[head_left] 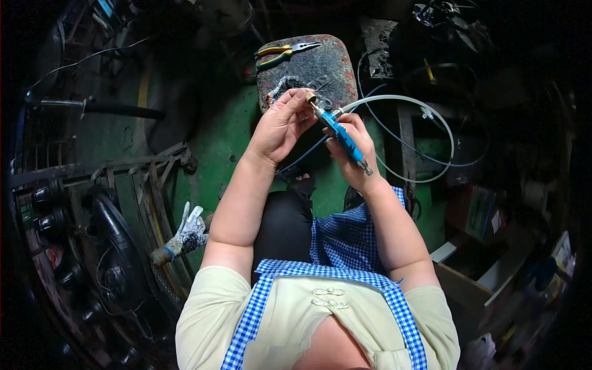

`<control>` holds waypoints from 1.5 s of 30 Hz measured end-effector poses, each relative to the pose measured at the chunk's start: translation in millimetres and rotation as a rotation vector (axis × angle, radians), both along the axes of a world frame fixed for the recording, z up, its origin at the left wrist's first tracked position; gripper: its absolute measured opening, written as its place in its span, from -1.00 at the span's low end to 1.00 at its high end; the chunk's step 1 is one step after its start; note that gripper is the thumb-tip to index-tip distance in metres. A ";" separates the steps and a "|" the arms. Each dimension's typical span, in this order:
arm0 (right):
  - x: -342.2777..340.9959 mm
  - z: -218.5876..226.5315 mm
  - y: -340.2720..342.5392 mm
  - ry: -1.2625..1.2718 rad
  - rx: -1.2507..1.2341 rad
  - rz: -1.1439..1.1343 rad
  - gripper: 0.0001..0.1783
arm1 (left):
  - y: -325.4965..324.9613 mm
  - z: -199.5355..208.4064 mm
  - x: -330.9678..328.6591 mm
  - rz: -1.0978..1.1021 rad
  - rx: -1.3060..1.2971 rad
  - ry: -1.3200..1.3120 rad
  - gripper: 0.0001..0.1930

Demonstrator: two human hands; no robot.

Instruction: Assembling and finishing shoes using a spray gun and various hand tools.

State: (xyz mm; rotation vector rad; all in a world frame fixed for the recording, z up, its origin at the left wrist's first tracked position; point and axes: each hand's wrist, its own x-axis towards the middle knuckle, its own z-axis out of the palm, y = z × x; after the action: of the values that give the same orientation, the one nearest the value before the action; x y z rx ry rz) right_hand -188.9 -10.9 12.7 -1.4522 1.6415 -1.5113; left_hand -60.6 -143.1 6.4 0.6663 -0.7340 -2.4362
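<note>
My right hand (359, 161) is wrapped round a slim blue air tool (346, 142), a pen-like handpiece with metal ends, held at a slant over my lap. A pale hose (441, 118) loops off to the right from near its upper end. At that upper end, my left hand (279, 128) pinches a small brass-coloured round piece (311, 97) between thumb and fingers. The two touch or nearly touch; I cannot tell which. Just beyond my hands stands a worn stool (336, 58) with long-nose pliers (287, 54) and dark scraps of material lying on it.
A grey-white work glove (190, 233) rests at left near a metal rack (117, 165). Black rounded parts (108, 216) crowd the lower left. Thin dark tubing (394, 132) runs at right, beyond a wooden box (472, 274). The floor (237, 92) is green.
</note>
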 end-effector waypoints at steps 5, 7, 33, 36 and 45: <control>-4.0 -2.2 0.7 0.070 -0.033 -0.035 -0.81 | 6.4 4.1 -5.3 0.108 -0.149 -0.044 -0.80; -3.7 -2.3 0.1 0.121 -0.061 -0.041 -0.80 | 9.0 6.3 -6.8 0.151 -0.093 -0.023 -0.78; -5.7 -6.6 3.7 0.104 -0.105 -0.117 -0.74 | 18.6 -3.2 -12.9 0.188 -0.054 -0.060 -0.81; -5.1 -8.5 4.9 0.085 -0.143 -0.113 -0.75 | 18.7 -2.0 -11.6 0.185 -0.138 -0.017 -0.80; -6.6 -4.5 3.3 -0.036 0.013 -0.089 -0.79 | 8.9 -19.5 -6.7 0.021 0.235 -0.075 -0.73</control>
State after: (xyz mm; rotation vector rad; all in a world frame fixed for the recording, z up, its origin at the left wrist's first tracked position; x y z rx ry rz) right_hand -195.5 -7.6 8.3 -1.3535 1.7114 -1.5625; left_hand -67.3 -134.2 -13.1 0.8548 -0.4691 -2.5127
